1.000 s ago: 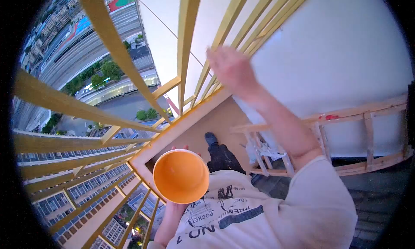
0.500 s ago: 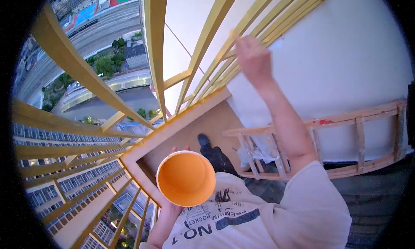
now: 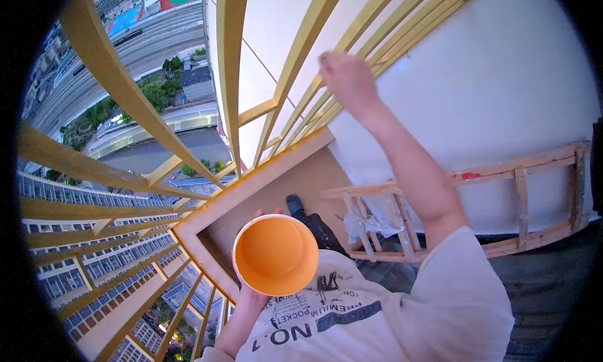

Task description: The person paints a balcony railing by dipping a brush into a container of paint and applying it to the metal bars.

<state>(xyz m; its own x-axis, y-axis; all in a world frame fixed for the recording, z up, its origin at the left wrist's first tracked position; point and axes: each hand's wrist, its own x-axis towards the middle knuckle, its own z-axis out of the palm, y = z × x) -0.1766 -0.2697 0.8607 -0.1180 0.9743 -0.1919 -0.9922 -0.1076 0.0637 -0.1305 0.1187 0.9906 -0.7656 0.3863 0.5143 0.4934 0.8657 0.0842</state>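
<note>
My left hand (image 3: pixel 252 299) supports a round tub (image 3: pixel 276 255) from its side and beneath, with fingertips showing past the far rim. Orange-yellow paint coats the tub's inside, and its rim is whitish. Raised and closed in a fist, my right hand (image 3: pixel 350 82) is in front of the yellow railing bars (image 3: pixel 301 48). A small dark tip shows at its fingers, but what it grips is mostly hidden and blurred. Whether this hand touches a bar, I cannot tell.
A wooden ladder (image 3: pixel 521 205) lies along the white wall (image 3: pixel 483 92) on the right. The yellow-stained ledge (image 3: pixel 207 214) runs below the railing. Beyond the bars is a long drop to roads and buildings. My shoe (image 3: pixel 294 204) stands on the brown floor beside the ledge.
My right hand has moved left and slightly down along the bars. The tub in my left hand has shifted a little right and up.
</note>
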